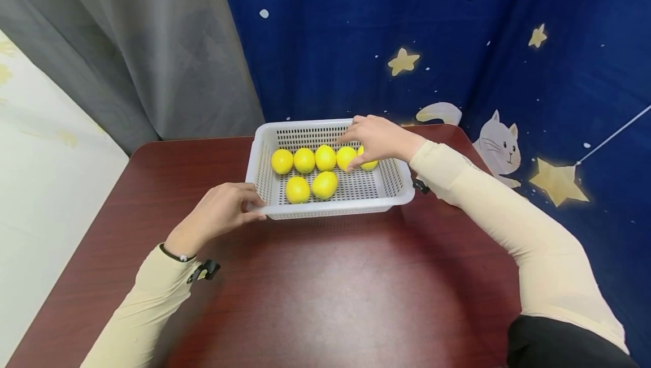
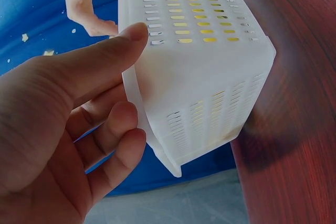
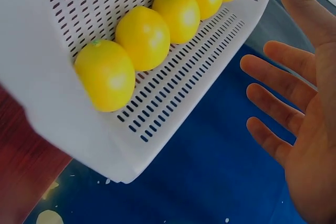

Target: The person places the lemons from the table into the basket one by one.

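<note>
A white perforated plastic basket [image 1: 341,210] sits toward the back of the table with several yellow lemons inside. One row of lemons [image 1: 304,160] lines the back, and two more lemons [image 1: 324,185] lie in front of it, left of centre. My left hand [image 1: 221,212] holds the basket's front left corner; the left wrist view shows the thumb [image 2: 137,32] on the outer wall and the other fingers at the rim. Over the back right part of the basket, my right hand [image 1: 378,139] spreads its fingers [image 3: 278,77] and holds nothing. It partly hides the rightmost lemon [image 1: 368,163].
The dark red wooden table [image 1: 325,294] stretches out in front of the basket. Right behind its far edge hang a grey curtain [image 1: 168,46] and a blue curtain [image 1: 346,34] with stars and a cat. A white wall [image 1: 46,187] is on the left.
</note>
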A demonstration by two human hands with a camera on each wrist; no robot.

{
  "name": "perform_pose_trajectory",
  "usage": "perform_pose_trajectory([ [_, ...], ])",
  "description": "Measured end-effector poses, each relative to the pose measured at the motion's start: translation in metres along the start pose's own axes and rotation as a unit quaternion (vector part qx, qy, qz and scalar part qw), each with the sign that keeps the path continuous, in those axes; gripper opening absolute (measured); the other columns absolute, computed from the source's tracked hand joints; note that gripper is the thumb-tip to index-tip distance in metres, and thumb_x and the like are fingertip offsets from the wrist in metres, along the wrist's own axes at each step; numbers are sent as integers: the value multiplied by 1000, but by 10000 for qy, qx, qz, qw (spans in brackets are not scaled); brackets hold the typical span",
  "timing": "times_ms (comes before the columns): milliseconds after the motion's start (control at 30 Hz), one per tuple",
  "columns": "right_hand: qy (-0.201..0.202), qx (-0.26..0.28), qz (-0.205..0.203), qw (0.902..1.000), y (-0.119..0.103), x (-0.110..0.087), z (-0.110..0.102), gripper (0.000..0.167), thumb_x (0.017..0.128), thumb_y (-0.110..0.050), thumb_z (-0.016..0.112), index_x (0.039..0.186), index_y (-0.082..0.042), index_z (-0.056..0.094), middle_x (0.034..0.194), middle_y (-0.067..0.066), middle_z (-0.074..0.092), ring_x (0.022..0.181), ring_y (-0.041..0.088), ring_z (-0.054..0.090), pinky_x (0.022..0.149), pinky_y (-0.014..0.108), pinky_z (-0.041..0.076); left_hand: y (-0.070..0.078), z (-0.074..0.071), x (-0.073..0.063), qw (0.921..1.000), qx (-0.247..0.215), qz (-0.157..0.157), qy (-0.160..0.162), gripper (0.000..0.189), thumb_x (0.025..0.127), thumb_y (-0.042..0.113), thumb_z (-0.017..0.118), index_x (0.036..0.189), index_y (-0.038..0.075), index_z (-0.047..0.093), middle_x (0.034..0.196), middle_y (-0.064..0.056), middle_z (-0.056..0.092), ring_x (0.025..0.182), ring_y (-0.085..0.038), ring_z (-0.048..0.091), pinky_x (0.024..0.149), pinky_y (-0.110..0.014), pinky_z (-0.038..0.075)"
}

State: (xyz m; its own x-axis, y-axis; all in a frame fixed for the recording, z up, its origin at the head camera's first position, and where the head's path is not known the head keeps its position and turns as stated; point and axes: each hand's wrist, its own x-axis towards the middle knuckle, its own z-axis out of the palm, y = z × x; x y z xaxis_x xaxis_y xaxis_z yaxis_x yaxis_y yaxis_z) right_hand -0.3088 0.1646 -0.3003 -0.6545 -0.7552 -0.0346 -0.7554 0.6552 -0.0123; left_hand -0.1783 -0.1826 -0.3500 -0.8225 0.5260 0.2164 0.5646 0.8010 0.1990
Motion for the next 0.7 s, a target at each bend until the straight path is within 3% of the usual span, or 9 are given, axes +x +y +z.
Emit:
perform_pose_trajectory([
  [700,472,166,492,9975,20,-57,7,78,71,-68,75,131,-20,65,127,2,69,118,23,54,96,44,47,-1,1,-1,10000,0,44,77,18,71,27,89,85,23,78,74,14,60,59,-2,47,54,-21,39],
])
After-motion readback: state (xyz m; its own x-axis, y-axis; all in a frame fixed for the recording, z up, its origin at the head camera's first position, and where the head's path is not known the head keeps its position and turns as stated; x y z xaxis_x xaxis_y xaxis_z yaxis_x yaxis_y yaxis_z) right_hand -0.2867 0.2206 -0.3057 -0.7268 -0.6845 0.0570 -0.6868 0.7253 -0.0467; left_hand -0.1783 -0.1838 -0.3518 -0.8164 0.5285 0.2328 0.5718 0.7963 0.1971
